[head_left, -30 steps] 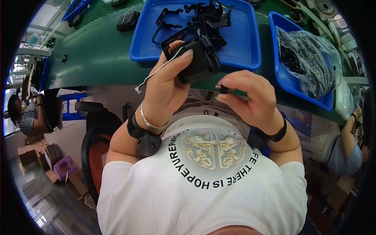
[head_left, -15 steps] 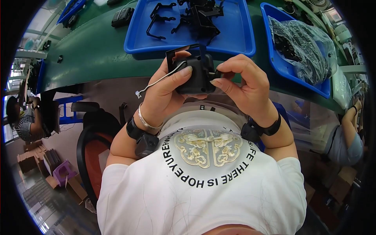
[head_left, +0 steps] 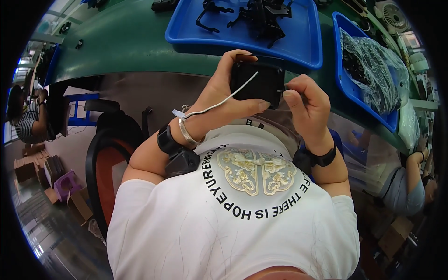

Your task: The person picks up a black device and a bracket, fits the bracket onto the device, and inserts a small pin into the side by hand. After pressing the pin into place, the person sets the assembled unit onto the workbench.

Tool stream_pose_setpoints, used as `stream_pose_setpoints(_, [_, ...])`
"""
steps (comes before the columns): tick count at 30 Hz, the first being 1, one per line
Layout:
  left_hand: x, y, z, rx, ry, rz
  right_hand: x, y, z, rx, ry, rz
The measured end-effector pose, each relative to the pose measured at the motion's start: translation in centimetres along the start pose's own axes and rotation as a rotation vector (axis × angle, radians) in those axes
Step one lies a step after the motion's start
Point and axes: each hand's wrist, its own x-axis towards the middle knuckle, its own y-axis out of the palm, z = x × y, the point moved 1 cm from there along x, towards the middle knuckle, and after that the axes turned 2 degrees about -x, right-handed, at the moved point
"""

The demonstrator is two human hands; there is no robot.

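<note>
My left hand (head_left: 233,93) grips a black boxy device (head_left: 256,84) with rounded corners, thumb across its near side and fingers behind it. From its face a thin white cable (head_left: 224,101) runs down over my left wrist and ends in a small white connector. A dark bracket edge (head_left: 246,58) shows at the top of the device by my fingertips. My right hand (head_left: 308,105) is pinched at the device's right side, thumb and index finger on a small thumbscrew, mostly hidden by the fingertips, with a glint of metal beside them.
On the green table (head_left: 121,46) a blue tray (head_left: 205,44) holds several black brackets. To the right, another blue tray (head_left: 343,79) contains black parts in a clear plastic bag (head_left: 373,70). A black chair (head_left: 105,140) stands at left. Other people sit at both sides.
Both hands and the device have shifted right relative to my shirt. The device has turned so its dark face shows, and the cable now lies over my left wrist. The right hand still pinches at its side.
</note>
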Motion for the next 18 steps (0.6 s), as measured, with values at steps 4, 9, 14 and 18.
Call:
stream_pose_setpoints(4, [0.5,-0.1,-0.4,0.114,0.061,-0.019,0.5,0.7,-1.7,0.083,0.225,0.010])
stream_pose_setpoints(9, [1.1,-0.3,0.2,0.045,-0.002,-0.048,1.1,1.4,-1.0,0.383,0.436,-0.129])
stream_pose_setpoints(14, [1.3,-0.9,0.2,-0.190,-0.098,-0.051,0.7,2.3,-0.3,0.118,0.225,-0.120])
stream_pose_setpoints(18, [1.5,-0.7,1.0,0.026,0.147,-0.004,1.0,0.4,-1.3,0.004,0.327,0.142])
